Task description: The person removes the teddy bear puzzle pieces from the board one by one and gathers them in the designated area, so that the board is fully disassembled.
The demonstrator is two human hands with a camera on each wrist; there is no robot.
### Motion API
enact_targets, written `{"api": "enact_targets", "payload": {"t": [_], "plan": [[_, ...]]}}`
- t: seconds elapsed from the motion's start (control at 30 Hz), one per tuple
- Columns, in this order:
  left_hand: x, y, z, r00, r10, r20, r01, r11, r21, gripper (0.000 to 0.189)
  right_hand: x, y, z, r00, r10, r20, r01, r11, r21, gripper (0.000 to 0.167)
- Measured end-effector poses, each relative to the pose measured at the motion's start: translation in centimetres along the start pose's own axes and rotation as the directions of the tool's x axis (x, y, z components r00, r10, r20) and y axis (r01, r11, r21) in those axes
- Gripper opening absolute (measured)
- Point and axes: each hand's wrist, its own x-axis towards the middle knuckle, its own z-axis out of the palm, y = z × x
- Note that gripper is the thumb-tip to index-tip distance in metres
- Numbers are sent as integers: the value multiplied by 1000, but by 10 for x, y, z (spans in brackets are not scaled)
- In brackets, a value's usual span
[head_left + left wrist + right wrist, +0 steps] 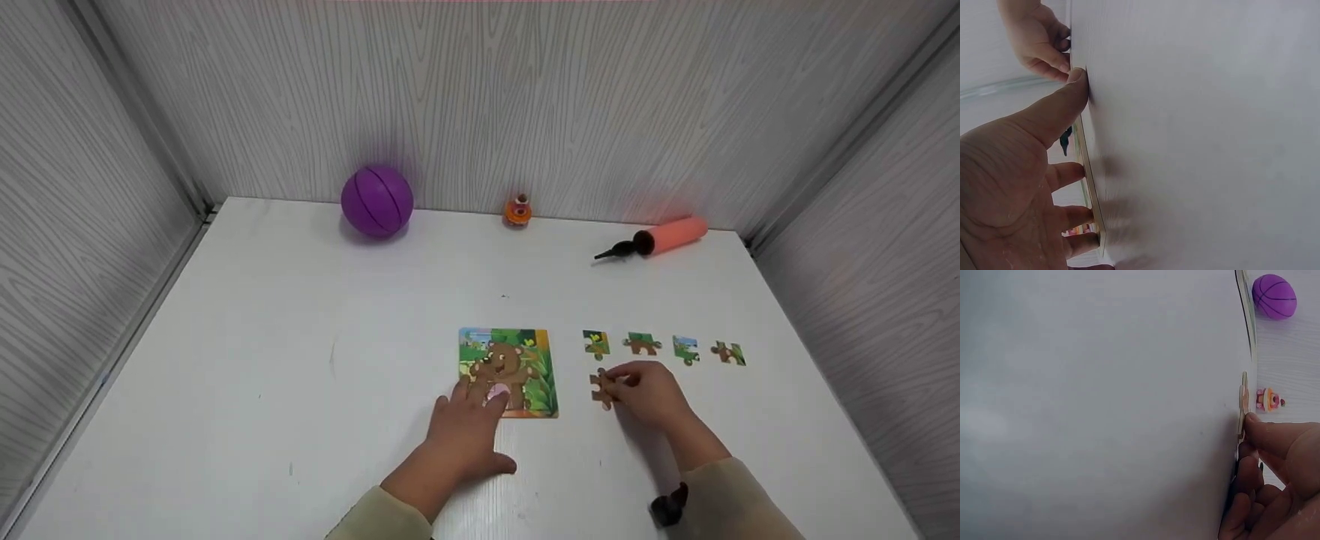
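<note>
A square puzzle board (541,382) with a brown bear picture lies flat near the middle of the table. My left hand (466,442) rests its spread, fairly straight fingers on the board's lower left part, covering some of the picture. In the left wrist view the fingertips reach over the board's edge (1093,197), thumb apart. Just right of the board, my right hand (651,391) pinches a brown puzzle piece (598,388) between thumb and fingers. From the right wrist, that puzzle piece (1243,405) appears edge-on at the thumb tip, close over the white table.
Several loose pieces lie in a row beyond my right hand, from a green-yellow puzzle piece (596,343) to a brown-green puzzle piece (729,352). Along the back stand a purple ball (377,201), a small orange toy (517,211) and an orange hand pump (675,234). Walls enclose the table.
</note>
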Motion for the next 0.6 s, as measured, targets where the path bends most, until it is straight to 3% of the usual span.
{"api": "enact_targets", "payload": {"t": [0.33, 0.6], "plan": [[3, 1, 1, 1000, 8, -17, -8, 1000, 7, 98, -4, -6, -3, 998, 58, -19, -56, 995, 83, 36], [1, 6, -3, 997, 23, -79, -20, 999, 43, 94, -1, -25, -5, 995, -60, -74, 66, 995, 74, 32]]}}
